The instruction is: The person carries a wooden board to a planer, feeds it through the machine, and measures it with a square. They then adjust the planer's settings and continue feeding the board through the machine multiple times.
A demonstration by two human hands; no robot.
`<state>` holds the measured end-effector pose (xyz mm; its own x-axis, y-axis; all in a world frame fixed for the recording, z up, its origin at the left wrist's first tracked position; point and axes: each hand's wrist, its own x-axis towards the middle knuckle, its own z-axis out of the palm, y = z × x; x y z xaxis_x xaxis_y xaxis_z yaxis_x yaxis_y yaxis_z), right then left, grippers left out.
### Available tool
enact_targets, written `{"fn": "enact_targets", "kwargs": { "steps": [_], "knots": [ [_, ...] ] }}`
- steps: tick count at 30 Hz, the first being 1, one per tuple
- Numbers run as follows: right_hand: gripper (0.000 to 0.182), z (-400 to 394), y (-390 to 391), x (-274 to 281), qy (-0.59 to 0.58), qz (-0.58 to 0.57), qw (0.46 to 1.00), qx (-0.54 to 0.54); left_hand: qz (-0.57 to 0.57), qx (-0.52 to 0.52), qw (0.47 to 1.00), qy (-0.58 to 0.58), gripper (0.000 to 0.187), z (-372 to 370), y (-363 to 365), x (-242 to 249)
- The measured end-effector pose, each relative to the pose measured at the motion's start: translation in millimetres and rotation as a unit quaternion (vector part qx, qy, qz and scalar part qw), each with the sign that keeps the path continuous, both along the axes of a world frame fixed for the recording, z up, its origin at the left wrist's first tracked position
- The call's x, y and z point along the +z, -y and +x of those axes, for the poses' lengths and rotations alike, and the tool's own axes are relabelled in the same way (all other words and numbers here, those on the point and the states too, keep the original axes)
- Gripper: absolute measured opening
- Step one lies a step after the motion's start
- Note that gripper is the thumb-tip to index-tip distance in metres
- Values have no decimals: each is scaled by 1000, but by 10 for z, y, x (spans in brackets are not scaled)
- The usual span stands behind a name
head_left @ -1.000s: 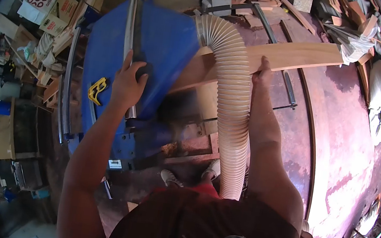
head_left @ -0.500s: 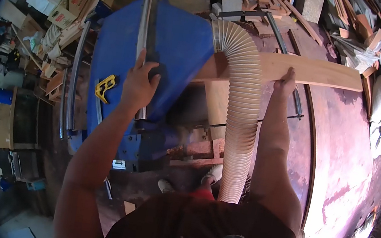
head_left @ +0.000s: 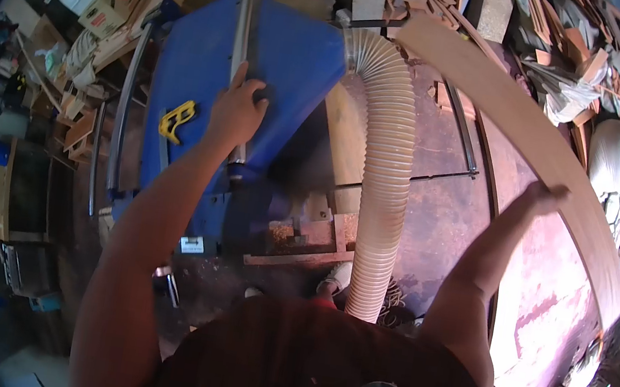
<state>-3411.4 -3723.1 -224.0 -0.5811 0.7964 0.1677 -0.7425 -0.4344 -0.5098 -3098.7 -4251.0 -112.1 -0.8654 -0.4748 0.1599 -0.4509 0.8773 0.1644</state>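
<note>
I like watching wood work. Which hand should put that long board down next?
Probably the right. The right hand already grips the long board, out past the hose. The left hand is busy, resting on the blue machine, well away from the board.

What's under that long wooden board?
Under the long wooden board, the right hand holds its edge above the reddish table. Whatever lies directly beneath the board is covered.

Right hand's (head_left: 546, 196) fingers behind the plank (head_left: 539, 139); grip unclear.
</note>
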Motion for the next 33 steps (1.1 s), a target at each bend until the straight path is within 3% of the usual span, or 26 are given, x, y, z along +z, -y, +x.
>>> {"fn": "enact_targets", "kwargs": {
  "steps": [1,3,4,5,7,8,11,13,15,16,18,19,20,21,22,23,24,25,26,27,29,30,31,33],
  "knots": [
    [47,203,-118,242,55,91,991,-85,-8,-5,1000,3,36,2,21,6],
    [56,316,-694,470,-117,84,989,18,10,7,1000,20,42,-7,-28,74],
    [61,463,-875,658,-162,104,981,22,-33,-28,999,-30,44,-45,84,-80],
    [64,741,-910,921,-166,113,979,38,-76,-63,992,-77,47,-49,190,-236],
    [55,1285,-921,1383,-174,68,980,63,-47,-11,987,-153,51,-42,16,-100],
    [52,1454,-1048,1485,-232,58,963,127,-42,-66,969,-234,53,9,-86,22],
    [50,2230,-842,1983,-219,50,965,134,-88,-254,872,-410,55,325,-649,864],
    [50,2667,-625,2133,-210,60,965,142,-125,-363,808,-448,57,752,-1010,1567],
    [50,3053,-370,2232,-202,67,966,148,-164,-407,766,-470,55,1130,-1211,2021],
    [50,3231,-207,2243,-179,48,962,200,-167,-403,765,-473,55,1277,-1206,2145],
    [52,3619,208,2290,-155,39,941,300,-111,-435,818,-360,57,1623,-1180,2298],
    [54,3722,386,2252,-159,30,926,342,-111,-434,818,-362,57,1838,-1152,2366],
    [54,3977,720,2333,-121,-29,927,354,-51,-400,887,-223,53,2154,-1127,2480],
    [53,4237,1043,2424,-129,-16,895,426,12,-353,932,-79,49,2433,-1058,2520],
    [53,4533,1413,2542,-74,22,903,422,10,-354,933,-57,51,2671,-947,2528],
    [52,4734,1733,2588,-99,74,884,451,3,-349,935,-58,51,2923,-815,2519],
    [50,4876,1944,2562,-138,58,793,591,-7,-336,935,-111,50,3165,-662,2419],
    [48,5136,2316,2582,-95,77,822,556,-15,-321,933,-162,50,3430,-503,2311],
    [45,5382,2623,2604,-69,53,795,600,29,-267,953,-141,50,3713,-310,2214],
    [42,5755,2979,2689,-24,67,815,575,70,-213,967,-122,50,3986,-100,2133],
    [42,6289,3477,2626,-48,80,733,673,232,-102,967,-29,64,4458,279,2007],
    [44,6551,3715,2568,-58,78,690,717,258,-108,956,-88,64,4664,460,1799],
    [46,6879,3963,2511,-67,96,675,728,282,-113,941,-147,65,4863,633,1620],
    [48,7104,4253,2339,-74,113,658,741,370,2,925,-90,66,5401,779,1556]
  ]
}}
